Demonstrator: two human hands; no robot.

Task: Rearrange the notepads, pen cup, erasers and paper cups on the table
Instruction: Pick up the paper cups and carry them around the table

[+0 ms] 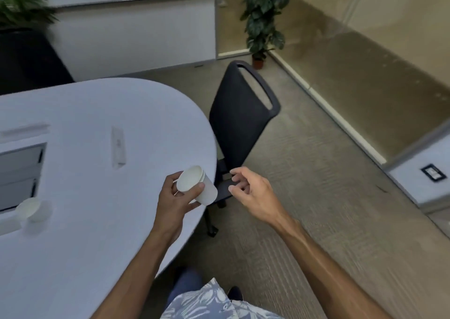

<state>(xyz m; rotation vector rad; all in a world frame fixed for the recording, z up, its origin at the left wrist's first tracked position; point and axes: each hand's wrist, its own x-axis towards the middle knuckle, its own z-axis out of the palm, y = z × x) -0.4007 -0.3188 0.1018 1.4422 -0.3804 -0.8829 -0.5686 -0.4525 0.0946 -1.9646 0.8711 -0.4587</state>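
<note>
My left hand (174, 196) grips a small stack of white paper cups (198, 186), tilted with the mouths facing me, just over the right edge of the white table (97, 221). Just right of the cups, my right hand (253, 192) hovers off the table with fingers loosely curled, holding nothing. Another white paper cup (34, 209) lies on its side on the table at the far left. No notepads, pen cup or erasers are in view.
A black office chair (241, 118) stands close against the table's rounded right end. A cable hatch (19, 172) opens in the tabletop at the left. A small white flat object (118, 147) lies mid-table. Potted plants stand at the back; carpet lies to the right.
</note>
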